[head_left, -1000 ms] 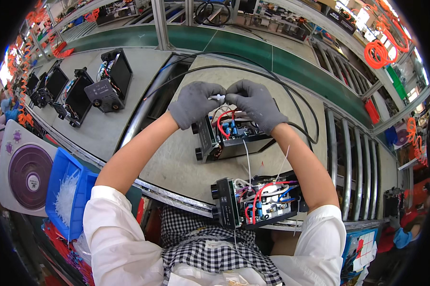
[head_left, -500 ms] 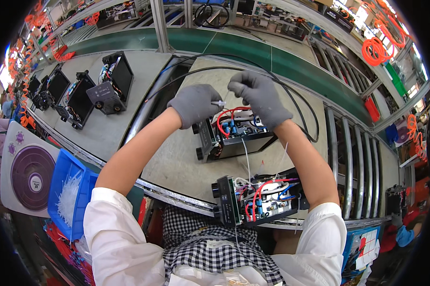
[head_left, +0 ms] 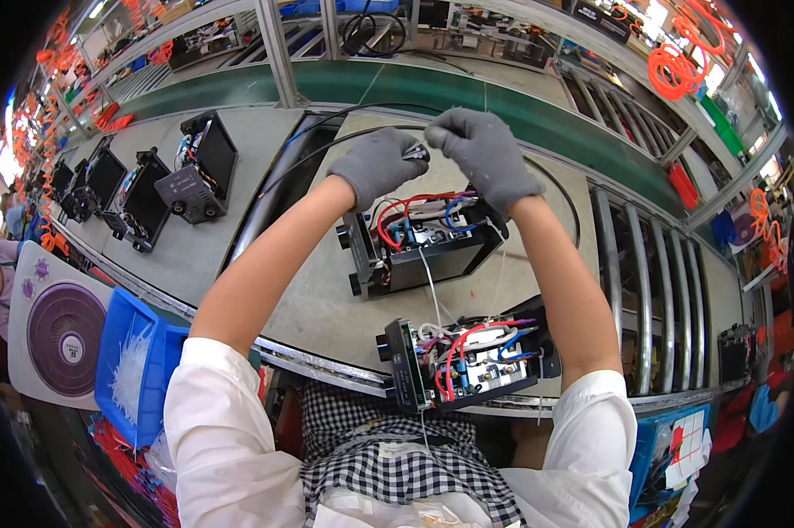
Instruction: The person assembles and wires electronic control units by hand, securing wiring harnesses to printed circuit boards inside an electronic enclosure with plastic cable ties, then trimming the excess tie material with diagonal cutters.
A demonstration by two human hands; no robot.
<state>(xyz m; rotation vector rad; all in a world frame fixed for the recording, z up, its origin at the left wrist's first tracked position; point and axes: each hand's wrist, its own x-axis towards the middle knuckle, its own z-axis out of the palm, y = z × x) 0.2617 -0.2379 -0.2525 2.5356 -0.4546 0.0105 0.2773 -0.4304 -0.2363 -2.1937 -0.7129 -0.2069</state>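
My gloved left hand is closed around a small whitish piece that looks like a connector. Close beside it, my gloved right hand has its thumb and fingers pressed together; whatever is between them is hidden. Both hands are raised over an uncovered black electronic unit, which has red and blue wires and two knobs on its front. A second such unit lies nearer to me, its wiring exposed. White cable ties hang from the units.
More black units stand on the left bench. A blue bin of white cable ties sits beside a fan. Black cables loop behind my hands. Metal rollers are at right, a green belt beyond.
Both hands have risen away from the farther unit, the left also shifting right. The whitish piece has moved up with my left hand. The whole view has shifted slightly.
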